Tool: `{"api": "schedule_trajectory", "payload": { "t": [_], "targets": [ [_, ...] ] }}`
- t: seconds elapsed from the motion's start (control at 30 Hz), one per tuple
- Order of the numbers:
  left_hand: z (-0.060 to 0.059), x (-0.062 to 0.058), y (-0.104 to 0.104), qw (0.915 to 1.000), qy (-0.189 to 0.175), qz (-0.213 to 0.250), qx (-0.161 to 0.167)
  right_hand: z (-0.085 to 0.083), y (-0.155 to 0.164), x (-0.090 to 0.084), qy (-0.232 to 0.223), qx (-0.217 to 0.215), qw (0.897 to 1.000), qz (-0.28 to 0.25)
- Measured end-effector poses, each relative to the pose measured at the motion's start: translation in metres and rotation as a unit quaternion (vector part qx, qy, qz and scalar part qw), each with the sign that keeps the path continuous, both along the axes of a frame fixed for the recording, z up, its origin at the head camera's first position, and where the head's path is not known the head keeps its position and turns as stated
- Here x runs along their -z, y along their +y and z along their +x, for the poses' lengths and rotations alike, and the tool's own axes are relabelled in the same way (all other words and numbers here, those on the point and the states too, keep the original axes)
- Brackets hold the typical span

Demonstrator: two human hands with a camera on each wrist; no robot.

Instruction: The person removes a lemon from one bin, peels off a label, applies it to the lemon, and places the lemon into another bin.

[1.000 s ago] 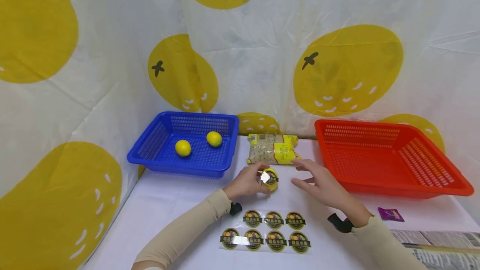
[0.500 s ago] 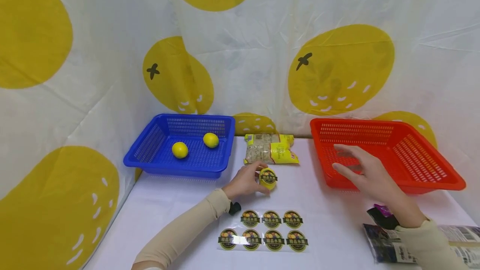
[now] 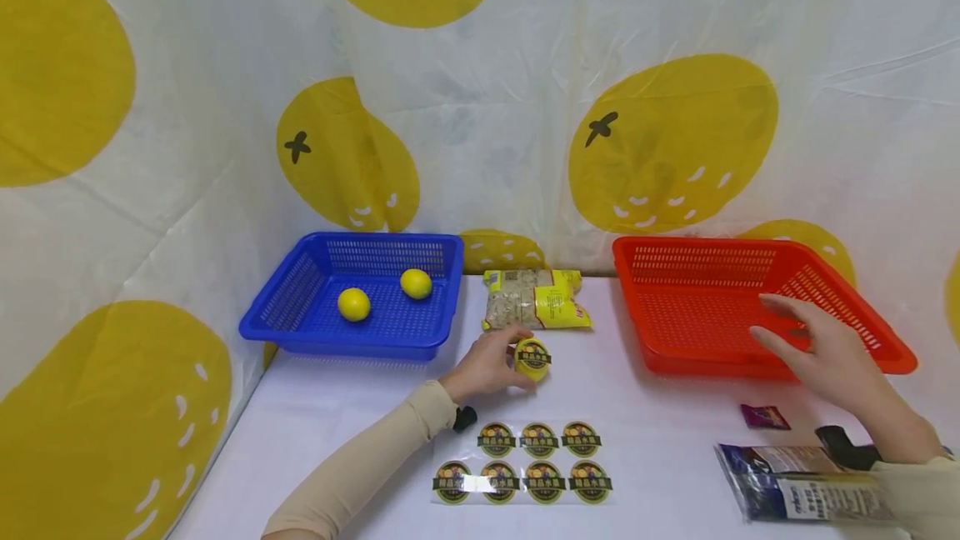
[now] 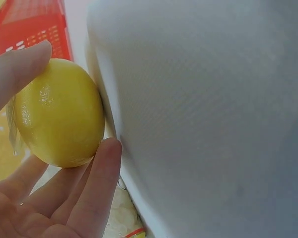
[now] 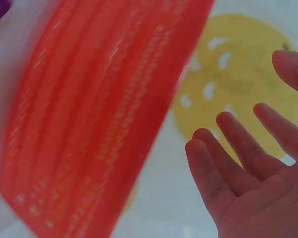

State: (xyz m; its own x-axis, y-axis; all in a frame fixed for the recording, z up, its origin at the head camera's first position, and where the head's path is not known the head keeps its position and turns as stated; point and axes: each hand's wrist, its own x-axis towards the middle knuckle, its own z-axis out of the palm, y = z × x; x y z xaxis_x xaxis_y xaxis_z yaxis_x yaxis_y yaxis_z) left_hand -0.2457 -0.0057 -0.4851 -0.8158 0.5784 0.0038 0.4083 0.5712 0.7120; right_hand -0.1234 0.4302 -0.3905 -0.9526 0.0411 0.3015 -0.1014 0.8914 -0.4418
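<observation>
While the left hand (image 3: 486, 367) curls its grip around a stickered lemon (image 3: 532, 358) on the surface, the right hand (image 3: 832, 352) hovers open, well right, over the red basket (image 3: 660, 261).

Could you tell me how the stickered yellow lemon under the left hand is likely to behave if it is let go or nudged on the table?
The round yellow lemon with a dark sticker would probably roll, being rounded with no flat base. Its glossy, dimpled rind looks firm, so the left hand that grips it should not dent it. The shiny skin may be slightly slippery.
</observation>
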Motion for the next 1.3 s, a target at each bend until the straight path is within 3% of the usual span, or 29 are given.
{"api": "schedule_trajectory", "payload": {
  "t": [0.3, 0.77, 1.1, 1.3],
  "targets": [
    [-0.001, -0.001, 0.0, 0.9999, 0.008, -0.002, 0.014, 0.008, 0.047, 0.017, -0.065, 0.06, 0.995, 0.037],
    [-0.002, -0.004, 0.002, 0.9998, 0.007, -0.004, 0.017, 0.026, 0.091, 0.031, -0.11, 0.121, 0.984, 0.072],
    [-0.008, -0.034, 0.019, 0.9987, 0.015, 0.008, 0.049, 0.029, 0.092, 0.035, -0.137, 0.134, 0.98, 0.053],
    [-0.019, -0.054, 0.036, 0.9971, 0.052, -0.001, 0.055, 0.031, 0.094, 0.033, -0.128, 0.125, 0.982, 0.058]
  ]
}}
